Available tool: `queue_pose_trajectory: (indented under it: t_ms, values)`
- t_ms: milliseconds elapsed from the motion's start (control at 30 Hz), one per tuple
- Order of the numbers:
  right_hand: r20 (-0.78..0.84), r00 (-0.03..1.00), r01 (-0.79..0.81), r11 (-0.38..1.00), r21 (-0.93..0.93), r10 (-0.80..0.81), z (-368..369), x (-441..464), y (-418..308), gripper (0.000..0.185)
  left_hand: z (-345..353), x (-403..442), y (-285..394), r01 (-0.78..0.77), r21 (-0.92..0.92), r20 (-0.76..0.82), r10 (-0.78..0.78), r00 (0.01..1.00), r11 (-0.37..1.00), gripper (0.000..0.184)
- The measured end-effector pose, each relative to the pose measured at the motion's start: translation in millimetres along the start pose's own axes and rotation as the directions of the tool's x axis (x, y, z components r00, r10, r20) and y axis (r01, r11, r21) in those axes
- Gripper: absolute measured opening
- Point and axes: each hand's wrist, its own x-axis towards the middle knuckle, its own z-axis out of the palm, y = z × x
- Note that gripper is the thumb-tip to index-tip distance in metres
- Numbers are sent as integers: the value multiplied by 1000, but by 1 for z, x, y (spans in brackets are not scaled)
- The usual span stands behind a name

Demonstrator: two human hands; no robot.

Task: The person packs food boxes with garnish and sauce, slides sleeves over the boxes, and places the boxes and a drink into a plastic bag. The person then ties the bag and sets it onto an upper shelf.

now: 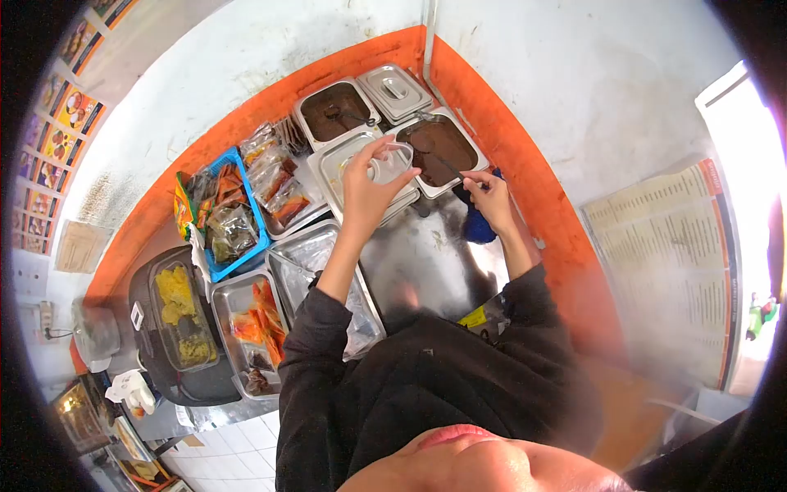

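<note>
My left hand holds a small clear cup between thumb and fingers, over a lidded steel pan. In my right hand is the handle of a dark ladle, whose head rests in the dark brown contents of an open steel pan. The cup is at the left edge of that pan. A second open pan of brown contents with its own ladle stands farther back, beside a closed pan lid.
Left of the pans stand packets, a blue basket of packets, a steel tray with orange items and a container of yellow food. A dark blue cloth lies by the orange-painted wall.
</note>
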Motion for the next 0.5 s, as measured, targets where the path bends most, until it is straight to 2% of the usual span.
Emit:
queue_pose_trajectory:
  t_ms: [167,300,367,500]
  values:
    - [-100,995,25,992,120,-13,-8,-24,-16,17,34,10,-23,22,-14,43,-22,999,1000,52]
    - [-125,992,24,999,43,-18,-13,-35,-4,20,53,13,-33,15,-68,43,-12,999,998,53]
    - [-186,982,7,994,110,13,-15,-40,-10,17,59,13,-29,20,-80,52,-16,999,997,53]
    - [-171,985,41,991,126,-19,-26,-42,-37,17,75,13,-45,22,-108,75,-14,997,994,53]
